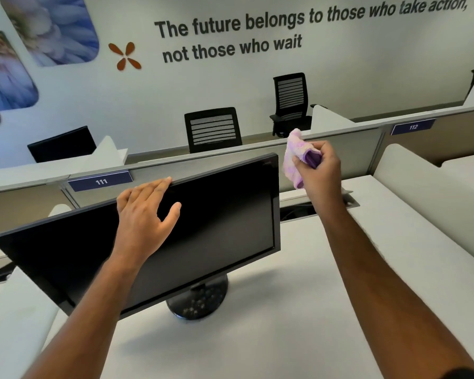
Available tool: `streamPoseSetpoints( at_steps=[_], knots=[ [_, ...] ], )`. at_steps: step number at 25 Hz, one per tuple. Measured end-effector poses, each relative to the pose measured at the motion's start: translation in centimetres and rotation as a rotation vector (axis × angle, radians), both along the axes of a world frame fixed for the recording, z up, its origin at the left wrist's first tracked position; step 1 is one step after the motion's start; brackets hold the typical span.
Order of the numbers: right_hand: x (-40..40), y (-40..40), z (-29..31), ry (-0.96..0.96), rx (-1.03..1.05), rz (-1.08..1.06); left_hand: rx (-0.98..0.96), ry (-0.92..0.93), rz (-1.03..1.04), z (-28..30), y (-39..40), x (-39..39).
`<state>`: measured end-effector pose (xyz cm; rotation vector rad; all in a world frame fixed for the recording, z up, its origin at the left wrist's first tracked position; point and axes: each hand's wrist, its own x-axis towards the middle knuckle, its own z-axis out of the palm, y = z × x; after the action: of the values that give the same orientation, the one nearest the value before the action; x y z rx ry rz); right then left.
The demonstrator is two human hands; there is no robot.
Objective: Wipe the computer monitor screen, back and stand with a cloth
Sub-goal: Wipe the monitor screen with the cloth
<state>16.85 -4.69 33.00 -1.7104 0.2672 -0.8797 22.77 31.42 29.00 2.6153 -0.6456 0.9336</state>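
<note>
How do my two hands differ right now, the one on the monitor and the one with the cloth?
The left hand lies open with straight fingers on the monitor top edge; the right hand is curled around the purple cloth. The left touches the monitor; the right is raised beside its upper right corner, apart from it. Both are bare.

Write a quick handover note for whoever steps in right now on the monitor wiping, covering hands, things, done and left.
Left hand: rests on the monitor top edge, fingers over it, steadying.
Right hand: grips the purple cloth, held in the air off the monitor's upper right corner, not touching it.
Monitor stands on its round stand on the white desk, screen dark.
Done: cannot tell.
Left: treat screen, back and stand as still to wipe.
</note>
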Motion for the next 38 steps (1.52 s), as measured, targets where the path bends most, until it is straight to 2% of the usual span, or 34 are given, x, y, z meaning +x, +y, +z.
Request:
streamPoseSetpoints(
  at_steps=[3,5,12,14,16,20,23,27,34,36,38],
  knots=[
    [1.9,0.0,-1.1,0.123,0.063,0.210,-0.003,-0.002,0.007,0.1,-0.1,0.0],
    [2.1,0.4,-2.3,0.165,0.150,0.268,-0.007,-0.005,0.015,0.0,-0.1,0.0],
    [1.4,0.9,-10.4,0.370,0.267,0.184,-0.011,-0.016,0.029,-0.1,-0.4,0.3],
    [1.0,1.0,-10.7,0.406,0.252,0.181,-0.011,-0.025,0.032,-0.1,-0.4,0.3],
    [1.8,0.5,-9.2,0.363,0.252,0.158,-0.020,-0.030,0.040,-0.1,-0.4,0.4],
    [3.7,0.1,-4.6,0.155,0.221,0.199,-0.018,-0.044,0.047,-0.2,-0.5,0.5],
    [3.8,0.5,-5.8,0.139,0.183,0.180,-0.020,-0.050,0.047,-0.2,-0.8,0.5],
    [2.0,1.1,-12.8,0.272,0.212,0.151,-0.019,-0.050,0.053,-0.3,-0.9,0.6],
    [-0.9,-0.3,-27.5,0.716,0.134,0.285,-0.016,-0.050,0.040,-0.2,-0.9,0.5],
    [-0.8,-1.3,-27.9,0.828,0.074,0.211,-0.012,-0.046,0.042,-0.2,-0.8,0.4],
    [-0.7,-2.4,-24.8,0.776,0.063,0.060,-0.018,-0.043,0.042,-0.1,-0.9,0.4]
  ],
)
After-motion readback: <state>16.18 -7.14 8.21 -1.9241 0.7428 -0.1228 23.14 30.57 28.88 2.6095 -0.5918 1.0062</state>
